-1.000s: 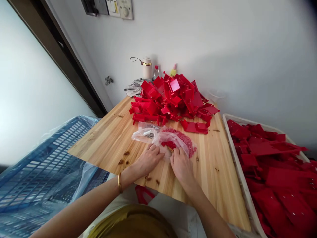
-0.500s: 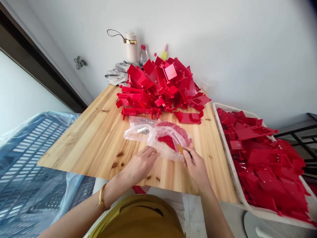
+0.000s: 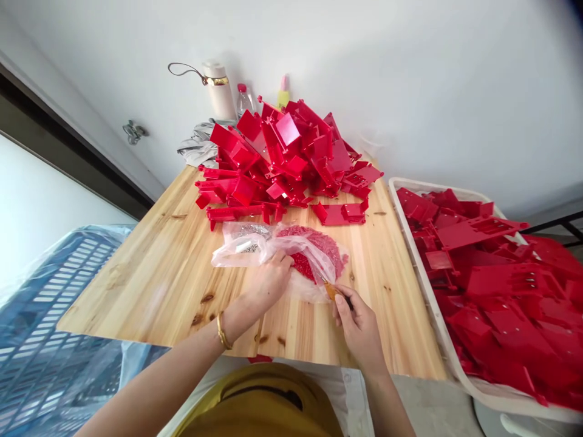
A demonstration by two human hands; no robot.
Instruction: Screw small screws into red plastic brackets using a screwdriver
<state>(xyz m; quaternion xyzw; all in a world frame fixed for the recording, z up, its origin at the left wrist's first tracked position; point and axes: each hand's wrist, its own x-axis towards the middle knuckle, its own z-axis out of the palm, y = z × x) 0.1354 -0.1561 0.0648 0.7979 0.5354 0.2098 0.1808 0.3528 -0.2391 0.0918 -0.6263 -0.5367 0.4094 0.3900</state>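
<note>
Pinching the clear plastic bag with my left hand, fingers curled into the film near its middle. Bag lies on the wooden table, holding small red pieces and some silvery bits at its left end. My right hand is closed around a small orange-handled tool, tip at the bag's right edge. Red plastic parts pile sits behind; white tray of red parts to the right, blue crate left.

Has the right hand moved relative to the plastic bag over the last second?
Yes. The right hand has drawn back toward the table's near edge, off the plastic bag, and now grips a small orange-handled tool.
</note>
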